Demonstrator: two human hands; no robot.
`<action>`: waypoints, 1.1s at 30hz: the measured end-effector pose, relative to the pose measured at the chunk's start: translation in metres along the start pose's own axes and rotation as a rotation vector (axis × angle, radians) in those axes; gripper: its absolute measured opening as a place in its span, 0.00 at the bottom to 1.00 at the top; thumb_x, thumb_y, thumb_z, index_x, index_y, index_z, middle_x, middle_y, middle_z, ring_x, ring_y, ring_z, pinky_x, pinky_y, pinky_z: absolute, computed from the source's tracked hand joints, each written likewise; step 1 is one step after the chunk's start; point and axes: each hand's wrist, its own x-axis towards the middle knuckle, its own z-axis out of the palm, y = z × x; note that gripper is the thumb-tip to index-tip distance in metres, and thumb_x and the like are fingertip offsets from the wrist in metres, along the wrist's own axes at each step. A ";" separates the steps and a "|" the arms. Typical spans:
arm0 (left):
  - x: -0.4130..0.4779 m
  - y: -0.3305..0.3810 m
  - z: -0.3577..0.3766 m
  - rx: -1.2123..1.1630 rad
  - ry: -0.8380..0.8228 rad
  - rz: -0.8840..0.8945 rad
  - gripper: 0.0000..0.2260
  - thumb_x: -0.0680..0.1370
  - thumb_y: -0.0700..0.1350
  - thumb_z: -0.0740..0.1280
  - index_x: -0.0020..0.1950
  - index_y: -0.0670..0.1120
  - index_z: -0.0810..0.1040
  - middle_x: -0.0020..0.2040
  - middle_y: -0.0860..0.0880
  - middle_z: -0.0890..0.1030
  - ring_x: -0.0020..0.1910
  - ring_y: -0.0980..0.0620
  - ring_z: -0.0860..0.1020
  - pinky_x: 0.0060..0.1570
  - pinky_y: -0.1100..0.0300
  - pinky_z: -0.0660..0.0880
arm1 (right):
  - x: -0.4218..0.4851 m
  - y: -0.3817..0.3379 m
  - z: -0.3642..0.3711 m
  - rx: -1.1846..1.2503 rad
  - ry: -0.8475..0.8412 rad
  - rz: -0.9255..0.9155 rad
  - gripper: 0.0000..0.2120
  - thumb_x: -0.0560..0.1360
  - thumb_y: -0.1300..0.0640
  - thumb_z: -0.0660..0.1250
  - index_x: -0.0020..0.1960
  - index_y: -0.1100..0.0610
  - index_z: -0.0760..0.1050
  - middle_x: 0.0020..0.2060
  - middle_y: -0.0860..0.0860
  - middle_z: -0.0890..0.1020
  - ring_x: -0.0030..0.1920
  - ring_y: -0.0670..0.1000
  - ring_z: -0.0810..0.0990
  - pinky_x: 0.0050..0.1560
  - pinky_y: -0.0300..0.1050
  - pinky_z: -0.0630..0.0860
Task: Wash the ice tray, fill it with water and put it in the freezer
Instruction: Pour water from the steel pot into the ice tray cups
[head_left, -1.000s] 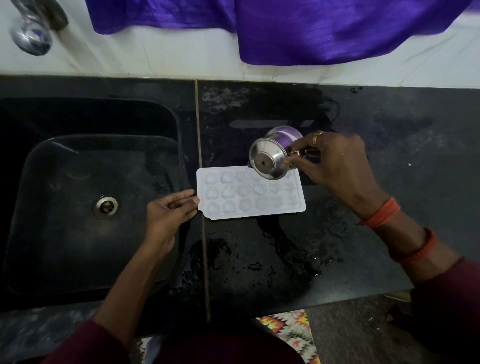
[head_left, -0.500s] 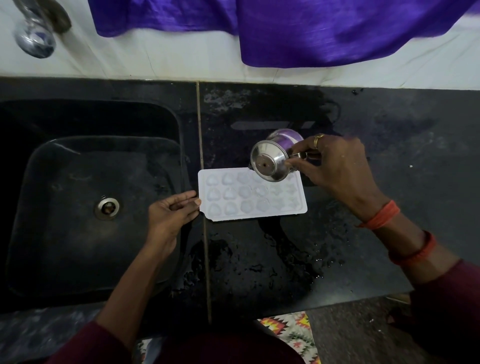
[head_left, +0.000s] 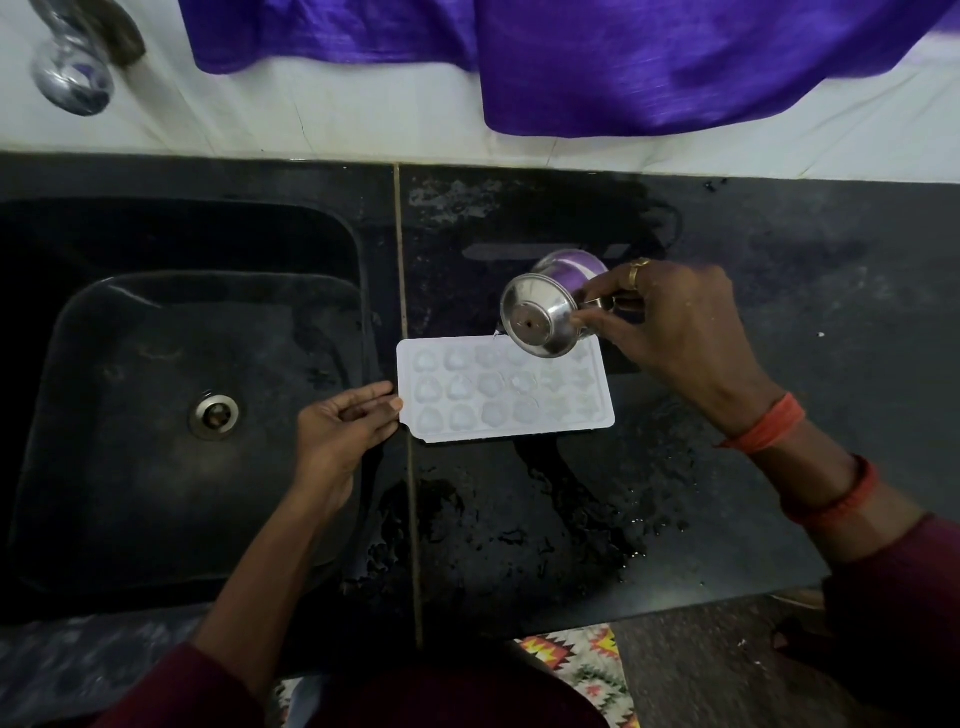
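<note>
Between the hands lies the ice tray (head_left: 519, 434); flat left hand (head_left: 343, 431) touches it, right hand (head_left: 675, 332) grips cup (head_left: 540, 322).

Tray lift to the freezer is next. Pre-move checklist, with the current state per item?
1. Ice tray lies flat on the counter: ok.
2. Left hand steadies the tray: ok, its fingertips touch the left edge.
3. Steel cup clear of the tray: not ok, the right hand holds it tilted over the far edge.
4. All cells full: cannot tell, the water level is not readable.
5. Counter dry near the tray: not ok, spilled water lies in front of it.
6. Freezer path: cannot tell, no freezer in view.
</note>
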 end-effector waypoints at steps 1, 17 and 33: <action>0.000 0.000 0.000 0.000 -0.002 0.002 0.09 0.74 0.34 0.75 0.54 0.40 0.83 0.39 0.49 0.87 0.40 0.57 0.85 0.43 0.66 0.82 | 0.000 0.000 0.000 0.004 -0.002 -0.001 0.12 0.71 0.47 0.77 0.50 0.54 0.86 0.42 0.51 0.87 0.40 0.50 0.85 0.44 0.48 0.82; 0.001 -0.002 0.000 -0.010 -0.001 0.009 0.10 0.73 0.34 0.75 0.53 0.41 0.83 0.40 0.49 0.87 0.40 0.57 0.85 0.42 0.66 0.82 | 0.005 -0.010 0.009 0.123 -0.035 0.002 0.14 0.71 0.47 0.77 0.51 0.55 0.85 0.44 0.51 0.87 0.42 0.49 0.86 0.49 0.51 0.84; 0.004 -0.004 -0.001 0.013 -0.001 0.022 0.12 0.73 0.35 0.76 0.56 0.39 0.83 0.40 0.50 0.87 0.40 0.57 0.85 0.40 0.67 0.81 | 0.008 -0.012 0.013 0.106 -0.044 -0.062 0.12 0.72 0.50 0.77 0.51 0.56 0.86 0.43 0.53 0.87 0.42 0.51 0.85 0.47 0.52 0.84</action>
